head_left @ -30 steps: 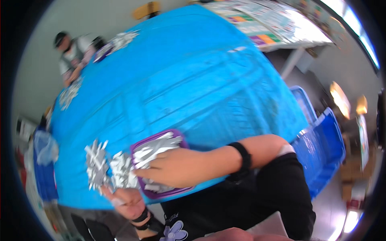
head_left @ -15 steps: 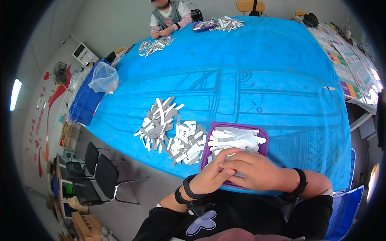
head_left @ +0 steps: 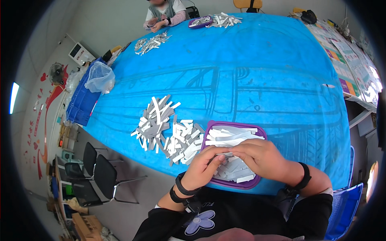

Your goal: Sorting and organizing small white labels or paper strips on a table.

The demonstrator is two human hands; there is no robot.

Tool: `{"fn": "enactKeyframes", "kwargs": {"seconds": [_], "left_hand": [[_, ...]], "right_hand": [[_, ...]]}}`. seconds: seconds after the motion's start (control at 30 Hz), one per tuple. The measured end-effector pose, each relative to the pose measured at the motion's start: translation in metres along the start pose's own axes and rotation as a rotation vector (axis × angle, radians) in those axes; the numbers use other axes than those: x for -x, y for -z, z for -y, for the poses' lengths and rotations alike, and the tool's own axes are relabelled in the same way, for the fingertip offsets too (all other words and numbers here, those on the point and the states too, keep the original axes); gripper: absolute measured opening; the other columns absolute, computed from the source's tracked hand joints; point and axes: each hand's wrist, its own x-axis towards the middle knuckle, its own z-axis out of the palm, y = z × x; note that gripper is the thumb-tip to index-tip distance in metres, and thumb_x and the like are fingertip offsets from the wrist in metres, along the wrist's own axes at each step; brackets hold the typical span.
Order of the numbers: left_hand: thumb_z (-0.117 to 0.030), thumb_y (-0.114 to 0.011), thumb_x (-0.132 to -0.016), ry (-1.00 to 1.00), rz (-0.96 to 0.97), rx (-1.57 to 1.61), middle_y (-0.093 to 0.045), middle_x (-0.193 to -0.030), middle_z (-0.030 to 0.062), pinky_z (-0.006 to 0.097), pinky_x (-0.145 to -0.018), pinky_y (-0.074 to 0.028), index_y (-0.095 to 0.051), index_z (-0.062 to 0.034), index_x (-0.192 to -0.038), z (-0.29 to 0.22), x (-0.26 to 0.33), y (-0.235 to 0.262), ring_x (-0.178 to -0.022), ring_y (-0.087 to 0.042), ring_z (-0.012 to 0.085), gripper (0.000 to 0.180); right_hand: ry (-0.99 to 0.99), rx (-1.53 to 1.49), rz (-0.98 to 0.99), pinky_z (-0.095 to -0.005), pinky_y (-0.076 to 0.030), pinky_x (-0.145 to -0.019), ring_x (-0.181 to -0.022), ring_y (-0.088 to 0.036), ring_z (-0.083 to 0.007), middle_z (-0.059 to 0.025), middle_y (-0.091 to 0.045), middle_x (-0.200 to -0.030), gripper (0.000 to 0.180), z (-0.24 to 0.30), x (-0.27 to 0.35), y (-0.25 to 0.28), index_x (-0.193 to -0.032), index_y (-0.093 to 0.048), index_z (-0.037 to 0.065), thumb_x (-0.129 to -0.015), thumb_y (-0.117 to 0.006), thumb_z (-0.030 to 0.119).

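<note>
Both my hands meet over the near half of a purple tray (head_left: 263,132) full of white and grey strips (head_left: 229,135). My left hand (head_left: 206,164) is closed, thumb and fingers pinching one end of a thin pale strip (head_left: 226,153). My right hand (head_left: 259,157) is closed from the other side, its fingertips on the same strip; much of the strip is hidden by the fingers. More strips lie in the tray below my hands. To the left of the tray, a loose heap of white and grey strips (head_left: 183,140) spreads on the blue table cover, joining a second heap (head_left: 155,124).
Across the blue-covered table (head_left: 281,60) sits another person (head_left: 165,16), hands raised near a strip pile (head_left: 152,43). A second purple tray (head_left: 197,23) stands at the far edge. Blue crates (head_left: 84,100) with a plastic bag (head_left: 99,77) stand left; black chairs (head_left: 106,176) below.
My interlaced hands have come apart slightly and now pinch a strip between their fingertips. The far person's hands have lifted a little. The view has shifted slightly.
</note>
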Motion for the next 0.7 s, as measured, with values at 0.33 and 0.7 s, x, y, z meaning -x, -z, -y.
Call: {"fn": "enactKeyframes", "kwargs": {"seconds": [0.33, 0.7], "left_hand": [[-0.004, -0.067, -0.082, -0.061, -0.197, 0.175, -0.06, -0.088, 0.0056, 0.019, -0.05, -0.039, -0.064, -0.0012, -0.094, -0.002, 0.004, -0.006, -0.055, -0.05, 0.0052, 0.013], [-0.001, -0.064, -0.082, -0.143, -0.245, 0.047, -0.062, -0.088, 0.0085, 0.025, -0.069, -0.044, -0.064, -0.0012, -0.091, -0.003, 0.006, -0.002, -0.079, -0.057, 0.0153, 0.009]], "right_hand": [[-0.031, -0.078, 0.045, -0.0331, -0.051, -0.061, -0.07, -0.063, -0.0248, -0.0079, -0.066, -0.081, 0.01, 0.005, -0.001, 0.0, -0.086, -0.067, 0.005, -0.08, -0.066, 0.012], [0.049, -0.055, -0.048, -0.0332, -0.051, -0.064, -0.074, -0.063, -0.0246, -0.0078, -0.065, -0.082, 0.009, 0.003, -0.005, -0.009, -0.084, -0.064, 0.005, -0.08, -0.066, 0.013]]}}
